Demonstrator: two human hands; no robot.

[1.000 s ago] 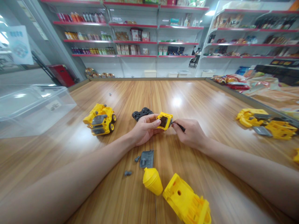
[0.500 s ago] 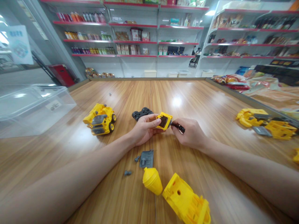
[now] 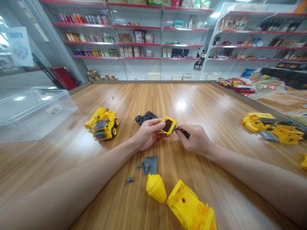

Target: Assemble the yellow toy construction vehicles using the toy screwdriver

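Pinching a slim black-handled screwdriver, the right hand's fingers hold its tip against a yellow plastic toy cab, gripped in the curled left hand mid-table.

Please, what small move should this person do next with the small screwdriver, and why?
Probably the right hand should turn the small screwdriver a little, I think. Its tip appears to rest against the yellow toy part, which the left hand holds steady. The loose grey screws on the table suggest that this toy is being unscrewed.
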